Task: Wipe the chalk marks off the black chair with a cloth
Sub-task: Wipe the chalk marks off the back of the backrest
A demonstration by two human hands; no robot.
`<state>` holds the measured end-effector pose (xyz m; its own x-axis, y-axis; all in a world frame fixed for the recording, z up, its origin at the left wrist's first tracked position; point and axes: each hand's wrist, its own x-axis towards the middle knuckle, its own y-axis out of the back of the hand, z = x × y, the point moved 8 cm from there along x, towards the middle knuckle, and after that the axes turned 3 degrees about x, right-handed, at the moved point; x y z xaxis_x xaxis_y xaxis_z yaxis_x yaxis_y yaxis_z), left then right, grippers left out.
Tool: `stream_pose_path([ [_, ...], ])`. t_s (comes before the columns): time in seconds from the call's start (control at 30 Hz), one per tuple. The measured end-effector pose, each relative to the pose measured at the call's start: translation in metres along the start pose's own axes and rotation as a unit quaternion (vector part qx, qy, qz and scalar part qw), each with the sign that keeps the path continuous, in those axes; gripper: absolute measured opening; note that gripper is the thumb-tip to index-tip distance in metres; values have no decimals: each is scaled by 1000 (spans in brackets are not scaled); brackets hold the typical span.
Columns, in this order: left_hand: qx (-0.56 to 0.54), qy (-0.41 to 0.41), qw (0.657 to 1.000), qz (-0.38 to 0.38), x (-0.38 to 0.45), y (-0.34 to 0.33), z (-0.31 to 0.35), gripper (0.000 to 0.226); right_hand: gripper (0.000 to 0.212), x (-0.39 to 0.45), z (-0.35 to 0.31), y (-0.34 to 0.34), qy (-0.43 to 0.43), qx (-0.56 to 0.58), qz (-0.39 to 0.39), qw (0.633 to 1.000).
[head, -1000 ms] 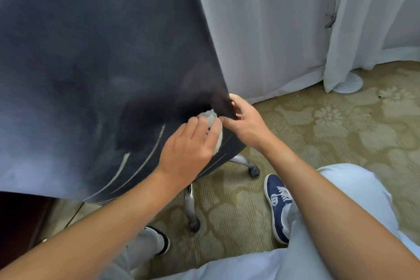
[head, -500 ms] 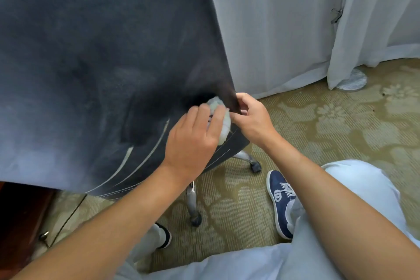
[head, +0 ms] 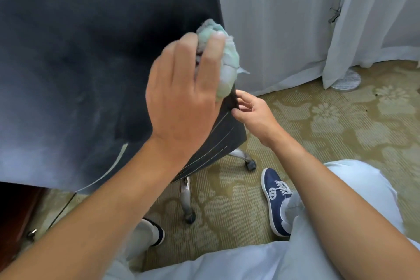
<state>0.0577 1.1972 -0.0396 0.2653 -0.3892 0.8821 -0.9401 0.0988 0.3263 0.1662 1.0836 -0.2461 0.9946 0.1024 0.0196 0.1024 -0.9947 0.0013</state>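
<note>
The black chair (head: 86,57) fills the upper left, its back smeared with pale chalk haze. Curved white chalk marks (head: 118,161) run along its lower edge, and thin lines (head: 218,134) show near the right corner. My left hand (head: 181,98) is shut on a crumpled pale green cloth (head: 225,59) and holds it at the chair's right edge. My right hand (head: 252,113) pinches that right edge just below the cloth.
White curtains (head: 284,29) hang behind the chair down to a patterned beige carpet (head: 341,125). Chrome chair legs with castors (head: 250,165) stand below the chair. My blue shoe (head: 275,198) and pale trousers are at the lower right. Dark wooden furniture (head: 13,211) stands at the lower left.
My left hand has swept the cloth upward along the chair's right edge and nearer the camera. My right hand keeps its pinch on the edge.
</note>
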Motion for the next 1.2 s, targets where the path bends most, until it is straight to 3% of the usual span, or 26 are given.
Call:
stream_pose_path([
  [0.1, 9, -38, 999, 11, -15, -15, 7, 30, 54, -1, -1, 0, 2, 5, -2, 1000],
  [0.3, -54, -152, 978, -133, -78, -57, 42, 24, 41, -6, -4, -4, 10, 36, -26, 999],
  [0.4, -77, -139, 973, -170, -70, -52, 38, 28, 42, -9, -1, -4, 4, 27, -30, 999],
  [0.47, -66, -116, 981, -143, -47, -28, 25, 29, 45, -8, 1, -3, 2, 11, -22, 1000],
  [0.63, 54, -32, 998, 6, 7, 27, -25, 23, 52, -7, 2, -2, -15, 0, -1, 1000],
  [0.73, 90, -51, 995, 10, 4, 11, -10, 20, 54, -7, 1, -4, -17, 0, 5, 1000],
  [0.83, 54, -84, 995, -6, -11, -22, 21, 20, 53, -8, -1, -4, -10, 14, 6, 1000],
  [0.97, -32, -123, 989, -78, -74, -65, 57, 19, 50, -8, 0, -2, -17, 49, -17, 999],
  [1.1, -91, -134, 974, -158, -137, -92, 68, 21, 88, -6, 7, 0, -19, 43, -61, 997],
  [1.2, -114, -134, 959, -223, -164, -101, 75, 25, 98, -4, 9, -1, -33, 47, -77, 995],
])
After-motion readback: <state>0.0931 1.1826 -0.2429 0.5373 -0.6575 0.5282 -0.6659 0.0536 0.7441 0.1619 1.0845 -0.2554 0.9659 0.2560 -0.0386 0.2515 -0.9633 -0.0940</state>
